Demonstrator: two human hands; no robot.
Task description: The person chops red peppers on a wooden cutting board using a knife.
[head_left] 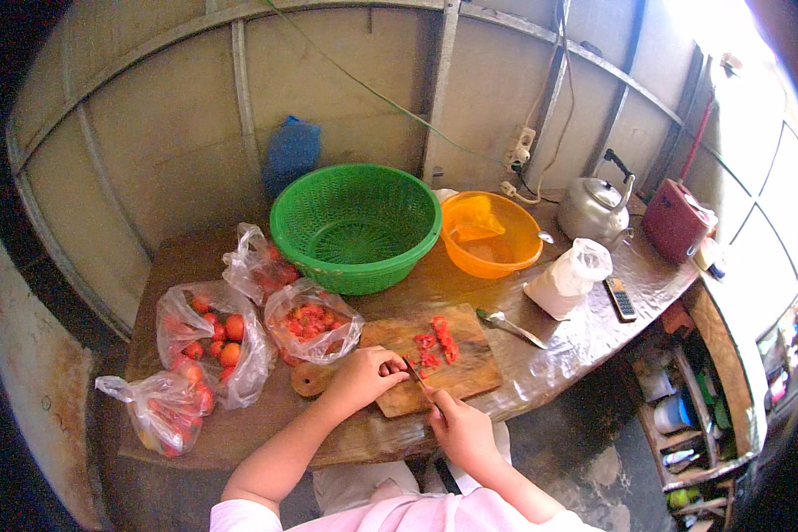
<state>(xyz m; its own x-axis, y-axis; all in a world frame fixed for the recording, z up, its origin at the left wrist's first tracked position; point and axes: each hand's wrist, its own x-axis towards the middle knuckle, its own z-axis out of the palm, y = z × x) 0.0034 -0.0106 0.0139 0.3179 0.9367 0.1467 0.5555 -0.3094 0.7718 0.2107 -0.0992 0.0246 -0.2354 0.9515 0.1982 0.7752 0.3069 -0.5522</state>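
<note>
A wooden cutting board (469, 372) with a round handle lies near the table's front edge. My right hand (462, 425) grips a knife (415, 374), its blade angled up and left over the board. Just left of the blade, my left hand (372, 376) has its fingers curled down at the board; whatever they may pinch is hidden. Sliced red pieces (445, 339), perhaps tomato or chili, lie on the board beyond the knife. Left of the board, an opened clear plastic bag (312, 322) holds small red produce, and another bag (216, 339) holds tomatoes.
Behind the board stand a green plastic basket (356, 233) and an orange basin (492, 239). To the right are a spoon (515, 329), a bag of white powder (562, 286), a mobile phone (620, 299) and a metal kettle (595, 206). A tied bag (166, 412) sits front left.
</note>
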